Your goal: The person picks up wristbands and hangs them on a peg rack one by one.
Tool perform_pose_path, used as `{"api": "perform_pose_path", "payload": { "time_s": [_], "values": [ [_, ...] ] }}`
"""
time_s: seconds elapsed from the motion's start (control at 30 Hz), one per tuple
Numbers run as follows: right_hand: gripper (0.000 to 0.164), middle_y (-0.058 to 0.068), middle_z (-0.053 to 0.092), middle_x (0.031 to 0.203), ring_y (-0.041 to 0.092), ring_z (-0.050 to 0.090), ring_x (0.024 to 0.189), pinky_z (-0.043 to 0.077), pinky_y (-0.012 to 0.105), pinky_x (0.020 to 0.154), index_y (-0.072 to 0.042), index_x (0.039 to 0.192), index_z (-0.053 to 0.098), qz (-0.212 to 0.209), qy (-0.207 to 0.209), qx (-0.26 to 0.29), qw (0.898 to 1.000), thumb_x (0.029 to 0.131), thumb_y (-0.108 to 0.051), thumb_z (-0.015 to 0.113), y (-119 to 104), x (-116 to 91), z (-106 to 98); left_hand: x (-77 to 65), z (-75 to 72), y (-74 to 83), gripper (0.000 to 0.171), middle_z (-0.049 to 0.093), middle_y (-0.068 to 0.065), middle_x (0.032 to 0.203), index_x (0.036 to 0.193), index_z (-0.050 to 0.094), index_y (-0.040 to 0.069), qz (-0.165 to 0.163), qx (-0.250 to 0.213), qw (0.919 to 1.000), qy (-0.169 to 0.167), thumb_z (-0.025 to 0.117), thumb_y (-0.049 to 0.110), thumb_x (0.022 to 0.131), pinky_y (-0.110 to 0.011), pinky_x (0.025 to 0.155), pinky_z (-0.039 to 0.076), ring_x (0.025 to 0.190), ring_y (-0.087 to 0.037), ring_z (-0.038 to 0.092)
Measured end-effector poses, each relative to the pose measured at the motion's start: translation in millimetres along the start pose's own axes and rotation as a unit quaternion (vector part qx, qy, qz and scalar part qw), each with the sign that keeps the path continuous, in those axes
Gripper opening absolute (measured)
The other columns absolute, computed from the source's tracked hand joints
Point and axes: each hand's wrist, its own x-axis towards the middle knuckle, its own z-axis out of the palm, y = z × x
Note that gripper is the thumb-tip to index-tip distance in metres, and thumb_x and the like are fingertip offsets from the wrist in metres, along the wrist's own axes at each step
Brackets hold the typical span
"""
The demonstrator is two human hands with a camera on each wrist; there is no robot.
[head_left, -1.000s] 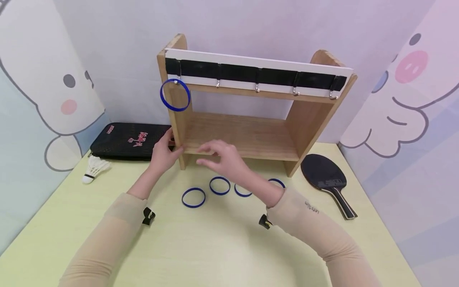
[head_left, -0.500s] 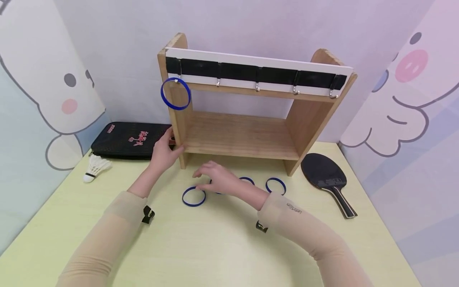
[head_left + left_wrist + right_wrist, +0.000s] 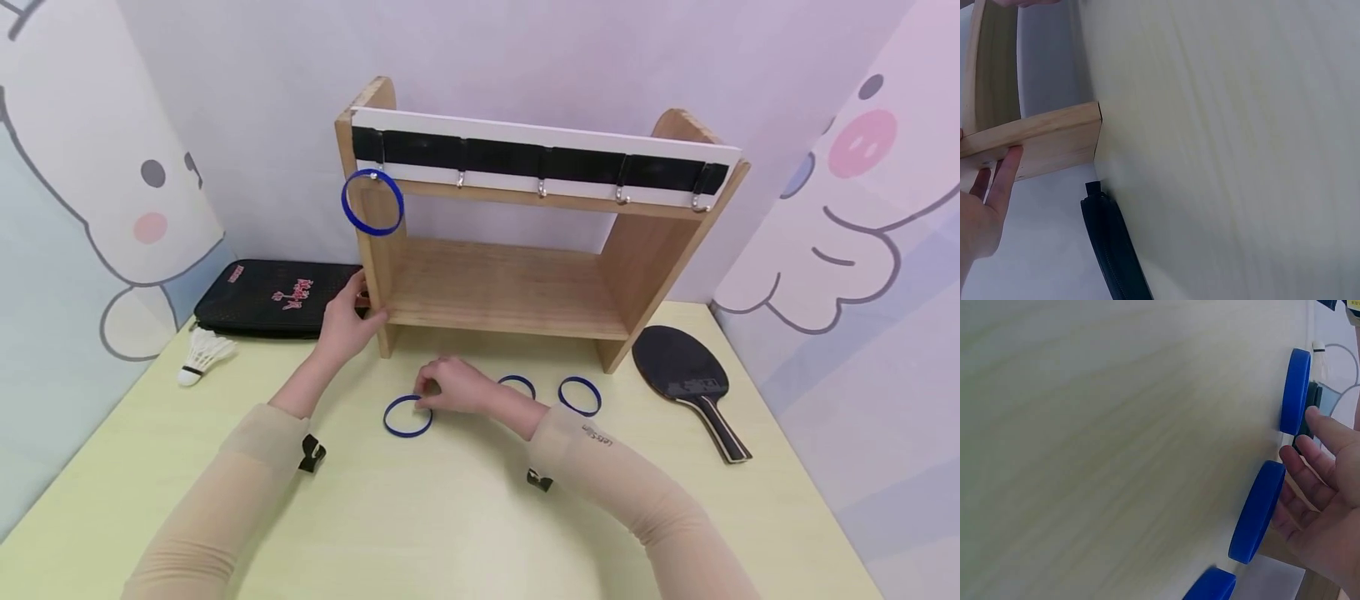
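A wooden shelf bears a white and black strip of metal hooks along its top. One blue ring hangs from the leftmost hook. My left hand holds the shelf's left side panel, thumb at its front edge and fingers on the outer side. My right hand is low over the table, fingers bent and thumb apart, at the right edge of the leftmost blue ring. Another blue ring lies under that hand, hidden in the head view. Two more blue rings lie farther right, one partly behind the right forearm.
A black zip case lies left of the shelf, with a white shuttlecock in front of it. To the right lies a black table tennis bat. Cloth backdrops with cartoon figures stand behind and beside the table.
My right hand has come down and towards the leftmost ring on the table. The left hand stays on the shelf's side panel.
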Motion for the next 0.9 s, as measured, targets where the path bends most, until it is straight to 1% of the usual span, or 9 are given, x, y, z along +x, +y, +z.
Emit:
{"api": "perform_pose_path", "payload": {
  "time_s": [0.07,0.17,0.37,0.43,0.53,0.6,0.67,0.77,0.9],
  "values": [
    [0.016,-0.011,0.065,0.086,0.004,0.053,0.082,0.039,0.026,0.097,-0.017,0.091,0.07,0.003,-0.004,-0.006,1.0,0.083,-0.03,0.072,1,-1,1,0.1,0.3,0.6,0.068,0.051,-0.02,0.131,0.145,0.032,0.007,-0.001,0.001,1.0,0.001,0.065,0.011,0.086,-0.049,0.076,0.054,0.104,-0.036,0.058],
    [0.013,-0.011,0.065,0.086,0.005,0.052,0.082,0.04,0.025,0.089,-0.018,0.09,0.071,0.006,-0.006,-0.01,1.0,0.083,-0.029,0.073,1,-2,0,0.2,0.4,1.1,0.069,0.05,-0.02,0.133,0.146,0.032,0.007,0.0,0.002,1.0,0.003,0.065,0.011,0.085,-0.048,0.075,0.054,0.103,-0.036,0.058],
    [0.009,-0.011,0.067,0.087,0.006,0.054,0.085,0.038,0.029,0.099,-0.018,0.086,0.07,0.004,-0.003,-0.019,1.0,0.083,-0.026,0.072,0,-1,2,-0.3,-0.1,2.4,0.067,0.053,-0.021,0.127,0.144,0.033,0.005,0.003,0.002,1.0,0.006,0.065,0.011,0.085,-0.049,0.075,0.054,0.102,-0.037,0.059],
    [0.007,-0.012,0.066,0.086,0.005,0.054,0.084,0.039,0.028,0.097,-0.018,0.085,0.07,0.0,0.002,-0.013,1.0,0.083,-0.024,0.072,1,-1,4,-0.7,-0.1,2.3,0.067,0.054,-0.021,0.125,0.144,0.034,0.005,0.005,0.0,1.0,0.006,0.065,0.011,0.085,-0.05,0.076,0.054,0.102,-0.037,0.059],
    [0.005,-0.011,0.066,0.082,0.003,0.054,0.079,0.044,0.021,0.086,-0.015,0.085,0.07,-0.009,0.013,0.019,1.0,0.084,-0.02,0.071,2,-2,6,-1.7,0.4,1.6,0.065,0.054,-0.021,0.124,0.143,0.035,0.004,0.005,-0.001,1.0,0.004,0.064,0.01,0.085,-0.05,0.076,0.054,0.102,-0.037,0.059],
    [0.005,-0.009,0.066,0.08,0.002,0.055,0.075,0.045,0.016,0.076,-0.012,0.086,0.07,-0.015,0.021,0.045,0.999,0.084,-0.017,0.07,4,-3,7,-2.6,0.8,1.0,0.064,0.054,-0.021,0.124,0.142,0.036,0.004,0.002,-0.001,1.0,0.005,0.065,0.011,0.085,-0.05,0.076,0.054,0.102,-0.037,0.059],
    [0.005,-0.007,0.067,0.08,0.003,0.056,0.073,0.046,0.014,0.069,-0.01,0.086,0.07,-0.016,0.028,0.071,0.997,0.084,-0.014,0.07,5,-5,7,-3.2,0.8,1.0,0.064,0.054,-0.02,0.125,0.142,0.036,0.005,-0.001,0.0,1.0,0.006,0.065,0.01,0.085,-0.05,0.076,0.054,0.101,-0.037,0.059],
    [0.003,-0.004,0.068,0.082,0.003,0.058,0.075,0.047,0.013,0.067,-0.01,0.087,0.068,-0.011,0.041,0.09,0.995,0.085,-0.012,0.068,5,-9,3,-3.0,0.9,1.5,0.064,0.054,-0.019,0.127,0.142,0.037,0.005,-0.004,-0.001,0.9999,0.009,0.065,0.011,0.084,-0.049,0.075,0.054,0.101,-0.036,0.059],
    [0.003,-0.001,0.068,0.085,0.006,0.061,0.078,0.049,0.015,0.065,-0.009,0.089,0.065,0.002,0.057,0.109,0.992,0.086,-0.009,0.067,4,-14,-5,-1.1,1.2,2.6,0.064,0.055,-0.019,0.124,0.142,0.037,0.006,-0.006,-0.004,0.9999,0.01,0.065,0.011,0.084,-0.049,0.076,0.054,0.102,-0.036,0.059]
  ]
}}
